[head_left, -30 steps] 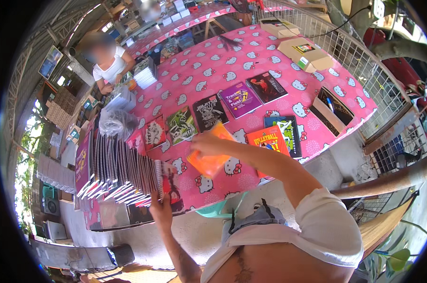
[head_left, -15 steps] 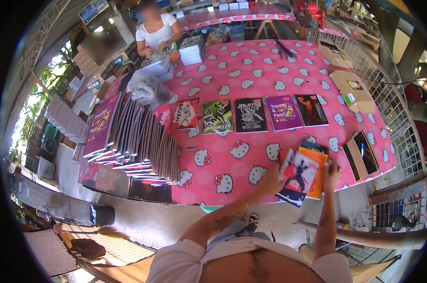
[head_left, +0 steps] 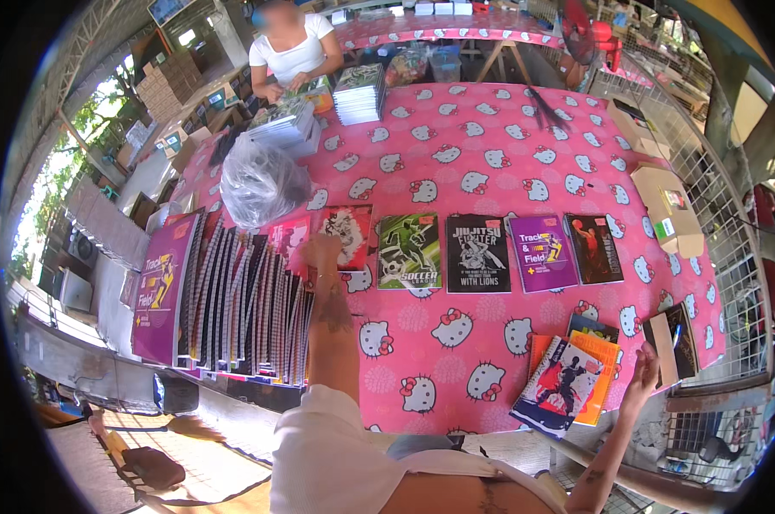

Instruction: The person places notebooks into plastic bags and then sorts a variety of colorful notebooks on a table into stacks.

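Note:
My left hand is stretched forward to the end of the long row of spiral notebooks, over a pink notebook and beside a red-covered notebook. Its fingers are blurred, so I cannot make out whether they grip anything. My right hand is raised with its fingers apart, holding nothing, between a small fanned pile and an open cardboard box. On top of that pile lies a white and navy notebook, above an orange notebook and others partly covered.
Across the pink patterned table lie a green soccer notebook, a black notebook, a purple notebook and a dark basketball notebook. A clear plastic bag sits behind the row. A person handles notebooks at the far left.
My left hand has left the small notebook pile and reached across to the left, to the pink notebook. My right hand has let go of the pile and lifted away to the right.

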Demonstrator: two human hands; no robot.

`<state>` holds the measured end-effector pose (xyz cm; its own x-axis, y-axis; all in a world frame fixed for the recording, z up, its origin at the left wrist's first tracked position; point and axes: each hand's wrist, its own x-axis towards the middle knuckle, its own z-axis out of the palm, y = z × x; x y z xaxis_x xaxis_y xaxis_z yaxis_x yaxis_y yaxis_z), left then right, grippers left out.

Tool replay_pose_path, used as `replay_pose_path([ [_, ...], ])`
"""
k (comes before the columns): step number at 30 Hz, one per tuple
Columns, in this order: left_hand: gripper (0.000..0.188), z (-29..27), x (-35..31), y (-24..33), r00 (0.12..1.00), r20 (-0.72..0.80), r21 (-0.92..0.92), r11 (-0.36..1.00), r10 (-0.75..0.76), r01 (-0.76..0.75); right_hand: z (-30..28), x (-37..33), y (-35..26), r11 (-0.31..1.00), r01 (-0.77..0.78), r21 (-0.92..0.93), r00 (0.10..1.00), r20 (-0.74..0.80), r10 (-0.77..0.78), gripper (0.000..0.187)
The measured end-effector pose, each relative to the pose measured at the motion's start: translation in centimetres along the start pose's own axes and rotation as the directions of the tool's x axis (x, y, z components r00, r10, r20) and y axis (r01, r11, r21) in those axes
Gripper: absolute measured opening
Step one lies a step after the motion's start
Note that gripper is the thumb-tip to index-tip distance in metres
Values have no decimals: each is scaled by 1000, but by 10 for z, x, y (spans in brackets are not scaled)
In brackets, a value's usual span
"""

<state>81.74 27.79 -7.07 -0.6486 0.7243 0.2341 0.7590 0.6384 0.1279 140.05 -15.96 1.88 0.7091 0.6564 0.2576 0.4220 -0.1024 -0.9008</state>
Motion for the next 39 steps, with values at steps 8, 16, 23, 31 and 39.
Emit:
replay_pose_path([
  [8,7,-236,-194,68,168,-367,-346,34,915,-938,178,2,-213,469,776,-422,628,447,-638,58],
  [16,36,-89,-19,23,902,-172,-62,910,395,-410,91,-17,-158,978,-84,-189,907,392,154,37],
  [23,66,-13,-33,7,991,6,-278,952,133,-127,-22,-68,-54,781,-418,464,901,103,421,59],
  [31,111,-11,-17,-40,960,-129,-116,965,-250,236,11,-90,17,537,-287,-793,920,-71,386,71],
  [39,47,-133,-53,13,880,-296,-482,738,370,-473,31,-43,-10,918,37,-396,999,40,-22,51],
])
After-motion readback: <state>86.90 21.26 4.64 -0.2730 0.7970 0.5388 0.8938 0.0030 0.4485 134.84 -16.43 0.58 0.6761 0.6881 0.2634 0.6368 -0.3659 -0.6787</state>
